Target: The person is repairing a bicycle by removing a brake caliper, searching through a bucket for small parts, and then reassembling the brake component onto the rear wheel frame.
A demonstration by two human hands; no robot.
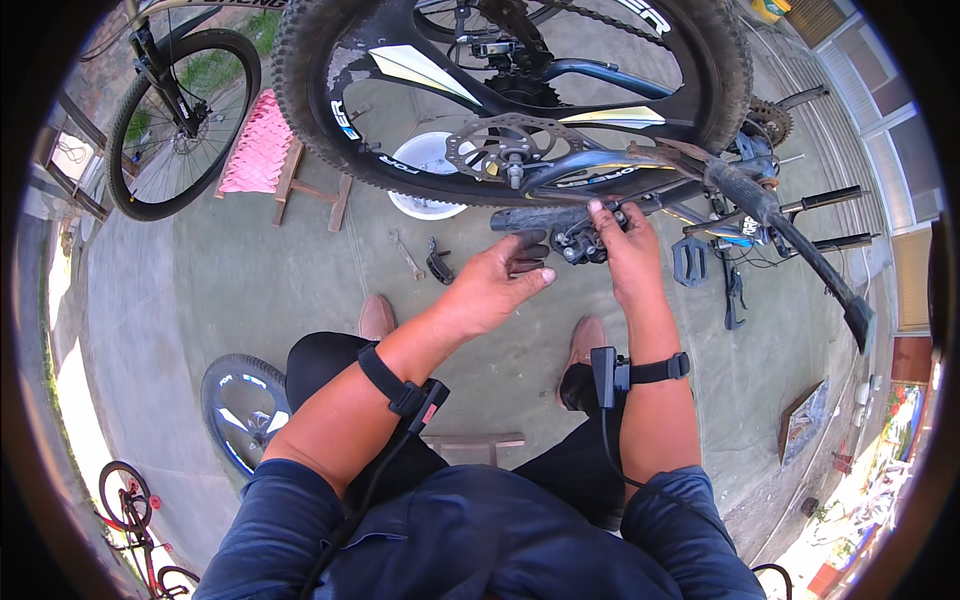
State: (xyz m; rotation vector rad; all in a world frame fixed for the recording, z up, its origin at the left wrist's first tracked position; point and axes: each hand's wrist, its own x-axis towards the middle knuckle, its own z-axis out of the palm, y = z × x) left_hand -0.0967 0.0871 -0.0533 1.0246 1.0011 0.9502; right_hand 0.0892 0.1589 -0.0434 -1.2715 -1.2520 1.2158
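Note:
My right hand [628,245] grips a black bolted bike part [580,245], thumb on top, below the upturned bicycle's frame. It may be a brake caliper; the exact kind is not clear. Just left of it, my left hand [503,280] has its blackened fingers and thumb apart, with nothing visible between them. A dark bar [530,218] runs directly above the left fingertips. Beyond both hands, the bicycle's wheel [285,100] has thick black spokes, and a perforated brake disc [515,150] shows at its hub.
On the floor ahead lie a wrench [407,255] and a small black part [438,262]. A white basin [425,205] stands partly under the wheel. A pedal [689,262] and brake lever [733,295] are at right. A pink-topped stool [262,150] and another bicycle [180,120] stand far left.

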